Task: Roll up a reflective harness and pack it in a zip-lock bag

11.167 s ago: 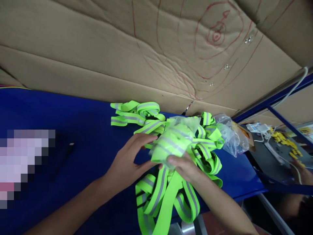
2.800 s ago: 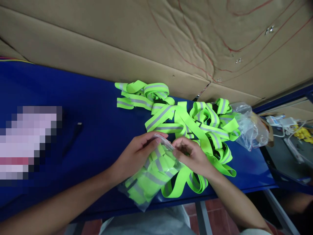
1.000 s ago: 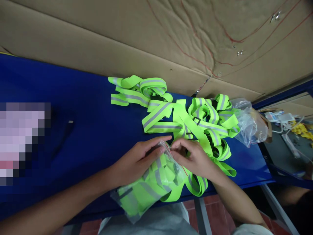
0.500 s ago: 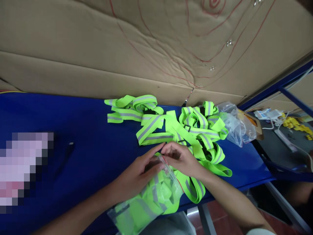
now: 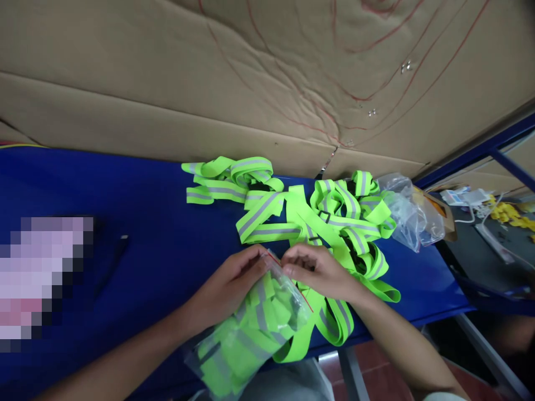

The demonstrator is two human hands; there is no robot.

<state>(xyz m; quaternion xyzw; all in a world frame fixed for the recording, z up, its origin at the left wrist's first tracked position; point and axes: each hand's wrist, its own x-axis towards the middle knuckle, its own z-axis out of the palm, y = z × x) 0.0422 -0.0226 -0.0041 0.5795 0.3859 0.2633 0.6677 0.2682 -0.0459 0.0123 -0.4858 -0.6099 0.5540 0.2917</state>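
A clear plastic bag (image 5: 246, 334) stuffed with folded neon-green reflective straps hangs over the near edge of the blue table (image 5: 142, 223). My left hand (image 5: 228, 284) pinches the bag's open top edge from the left. My right hand (image 5: 320, 270) pinches the same top edge from the right, fingertips nearly meeting the left hand's. Both hands are closed on the bag's mouth. Behind them lies a loose heap of neon-green reflective straps (image 5: 330, 217) with grey stripes.
A second bunch of green straps (image 5: 225, 181) lies toward the cardboard wall (image 5: 209, 83). A crumpled clear bag (image 5: 407, 214) sits at the table's right end. A dark pen-like object (image 5: 112, 256) lies at left. A lower shelf with yellow bits (image 5: 507, 211) is at right.
The bag of straps has gone from held up above the pile to lying at the table's near edge. Both hands now pinch along its mouth, fingertips drawn closer together.
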